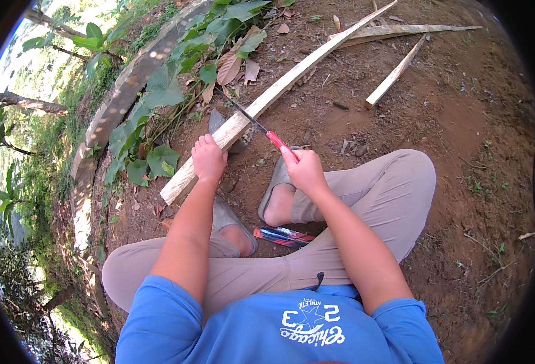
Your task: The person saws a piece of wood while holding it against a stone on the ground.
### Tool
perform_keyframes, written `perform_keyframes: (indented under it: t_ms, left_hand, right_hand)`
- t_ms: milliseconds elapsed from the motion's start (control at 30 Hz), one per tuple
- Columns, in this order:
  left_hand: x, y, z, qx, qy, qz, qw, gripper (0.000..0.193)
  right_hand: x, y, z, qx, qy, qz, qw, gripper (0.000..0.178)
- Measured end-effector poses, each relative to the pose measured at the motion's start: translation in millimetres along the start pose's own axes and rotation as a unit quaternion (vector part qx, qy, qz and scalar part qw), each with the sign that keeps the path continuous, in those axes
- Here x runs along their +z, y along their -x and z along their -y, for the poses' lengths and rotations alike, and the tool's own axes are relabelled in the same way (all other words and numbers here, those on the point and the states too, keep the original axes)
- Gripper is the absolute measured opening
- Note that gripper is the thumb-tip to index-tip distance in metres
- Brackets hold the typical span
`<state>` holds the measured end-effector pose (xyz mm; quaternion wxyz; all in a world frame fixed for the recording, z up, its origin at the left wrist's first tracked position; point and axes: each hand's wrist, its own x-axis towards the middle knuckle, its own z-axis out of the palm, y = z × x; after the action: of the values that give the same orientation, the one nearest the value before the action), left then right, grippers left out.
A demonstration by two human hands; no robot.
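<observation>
On bare brown dirt (pixel 461 182) outdoors, sits with both legs (pixel 376 188) bent out wide, close to the near end of the long wood beam (pixel 279 89). Has green vines (pixel 165 91) to the left of the beam and a low curved wall (pixel 123 91) past them. Holds the beam near that close end with the left hand (pixel 209 159), with fingers curled over the wood and clamped on it, most likely to stop it from slipping or rolling. Has a flat grey thing (pixel 217 120) under the beam (a stone or a block, too hidden to tell), maybe to lift the wood off the dirt. Grips a red-handled tool (pixel 276 141) with the right hand (pixel 305 172), to the right of the beam, with fingers closed around the handle. Lays the thin dark blade (pixel 255 121) across the beam, farther up than the left hand, probably to give those fingers room. Reaches the left arm (pixel 185 233) almost straight ahead to the beam, and slants the right arm (pixel 358 236) up and left toward it. Has a red and blue packet (pixel 285 236) to the right of the beam's near end.
</observation>
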<state>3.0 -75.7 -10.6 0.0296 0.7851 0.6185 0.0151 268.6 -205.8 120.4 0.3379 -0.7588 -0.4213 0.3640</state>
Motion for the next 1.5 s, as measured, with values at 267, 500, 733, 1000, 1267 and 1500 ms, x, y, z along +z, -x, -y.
perform_keyframes:
  t_ms: [267, 500, 733, 1000, 1267, 1500]
  left_hand:
    - [-26.6, -13.4, 39.0, 0.034, 0.112, -0.031, 0.993, 0.083]
    - [-117.0, -64.7, 50.0, -0.065, 0.273, -0.106, 0.954, 0.078]
    - [-288.3, -108.6, -61.2, -0.03, 0.446, -0.01, 0.895, 0.091]
    - [-324.9, -116.7, -175.2, -0.055, 0.636, 0.023, 0.769, 0.086]
    - [-363.6, -129.1, -94.3, 0.179, 0.281, -0.002, 0.943, 0.111]
    - [-364.1, -32.1, 249.3, -0.076, 0.113, 0.193, 0.972, 0.082]
  right_hand:
    - [-76.7, -8.7, 65.9, -0.029, -0.211, -0.07, 0.975, 0.048]
    - [-88.6, -21.1, 69.6, -0.026, -0.157, -0.119, 0.98, 0.047]
    - [-17.4, -3.5, 123.2, -0.006, -0.211, -0.016, 0.977, 0.057]
    - [-63.0, 1.8, 146.4, -0.033, -0.368, -0.006, 0.929, 0.047]
    - [-220.6, -72.9, 99.3, -0.081, -0.243, -0.213, 0.943, 0.039]
    - [-433.1, -132.9, -45.3, 0.013, 0.243, -0.332, 0.911, 0.058]
